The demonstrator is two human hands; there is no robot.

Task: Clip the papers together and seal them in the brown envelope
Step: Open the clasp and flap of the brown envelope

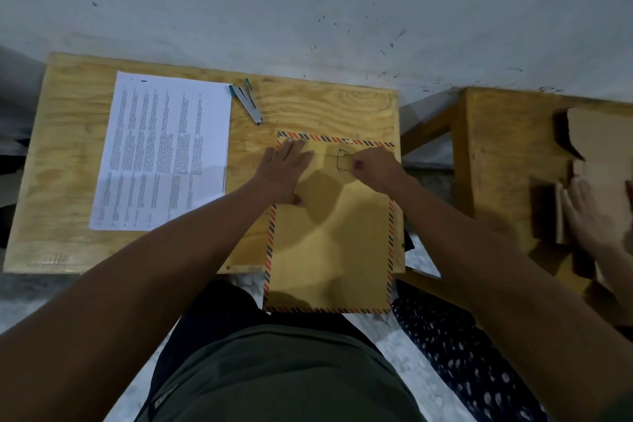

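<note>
Our left hand lies flat, fingers spread, on the light, floppy brown envelope at the desk's right edge; our right hand pinches its string tie.

Left hand flat on brown envelope, right hand pinching its string clasp — printed papers and stapler lie apart on desk.

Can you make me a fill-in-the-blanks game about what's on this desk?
1. The left hand lies flat on the brown ____.
2. The stapler sits between the envelope and the printed ____.
3. The right hand pinches the closure ____ on the flap.
4. The table is made of ____.

Missing words: envelope, papers, string, wood.
</note>
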